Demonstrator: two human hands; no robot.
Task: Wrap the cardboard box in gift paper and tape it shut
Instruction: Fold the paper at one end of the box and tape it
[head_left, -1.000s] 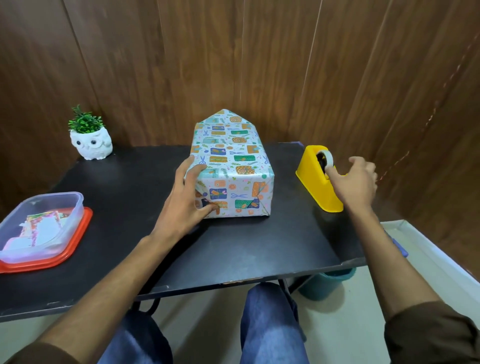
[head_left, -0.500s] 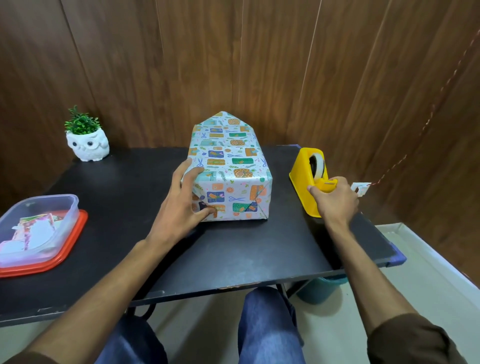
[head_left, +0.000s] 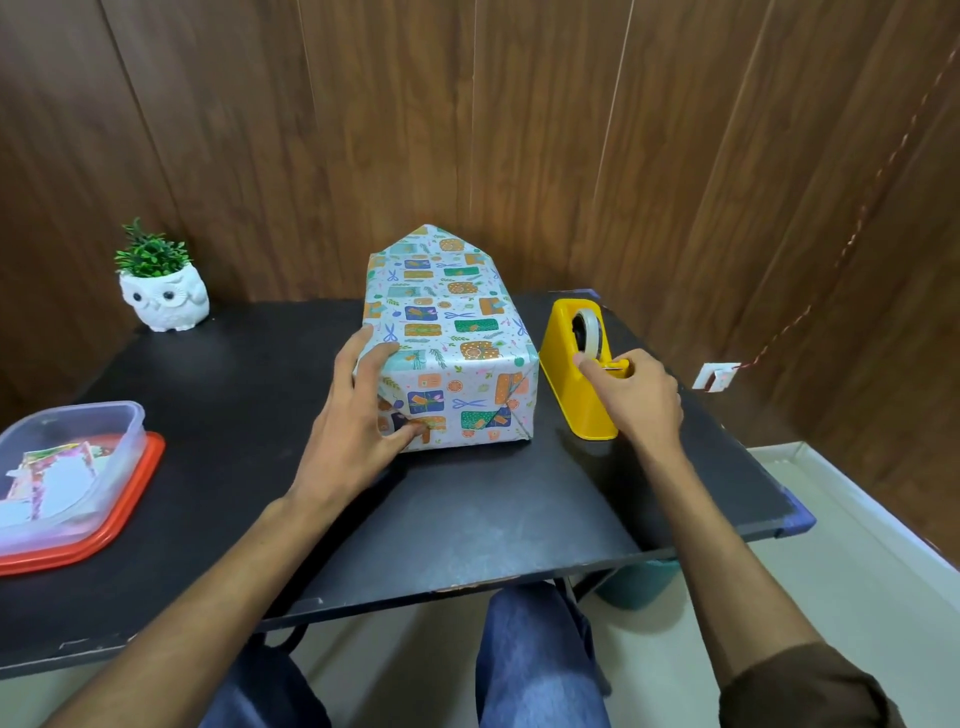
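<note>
Gift-wrapped cardboard box looks light and stiff; flat left hand pins its flap, right hand pinches yellow plastic tape dispenser.

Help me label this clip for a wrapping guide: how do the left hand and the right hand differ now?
The left hand lies spread on the wrapped box, at its near left corner, thumb pressing the folded end; the right hand is at the front of the yellow tape dispenser. The left hand's fingers are fairly straight; the right hand's curl and pinch at the cutter. Both reach over the black table.
</note>
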